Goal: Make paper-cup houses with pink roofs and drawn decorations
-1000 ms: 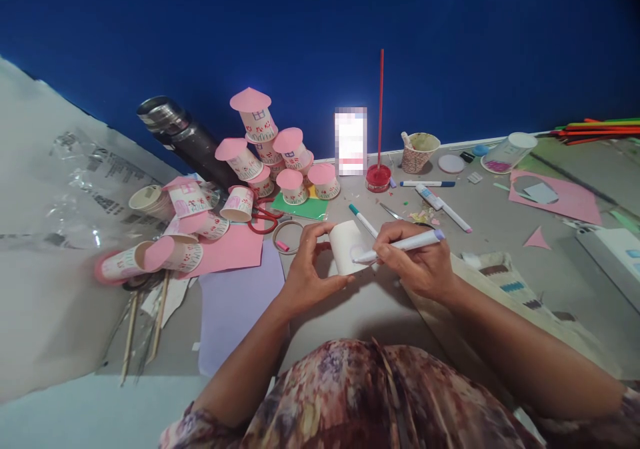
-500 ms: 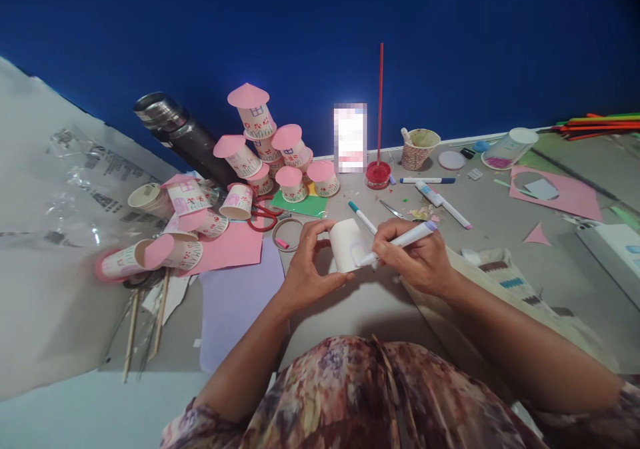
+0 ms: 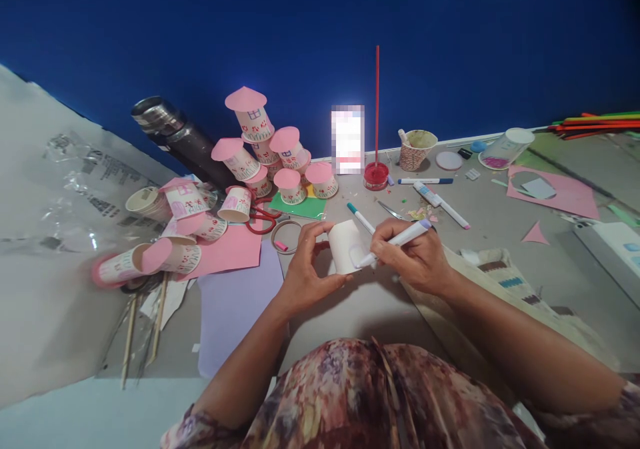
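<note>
My left hand grips a white paper cup, tilted above the table, with the thumb under its lower edge and fingers at the upper left. A faint purple outline shows on the cup's right side. Pinched in my right hand is a white marker with a lilac end, its tip at that outline. Behind the marker lies a teal-capped marker, partly hidden by my right hand. Decorated paper cups with pink cone roofs are stacked to the left.
A black flask leans behind the stacked cups. Red scissors, a tape roll and purple paper lie left. A red stand with an upright stick, a lit phone and a patterned cup stand at the back.
The whole view has shifted slightly. Both hands keep their hold on the cup and marker, and the marker tip stays at the purple outline.
</note>
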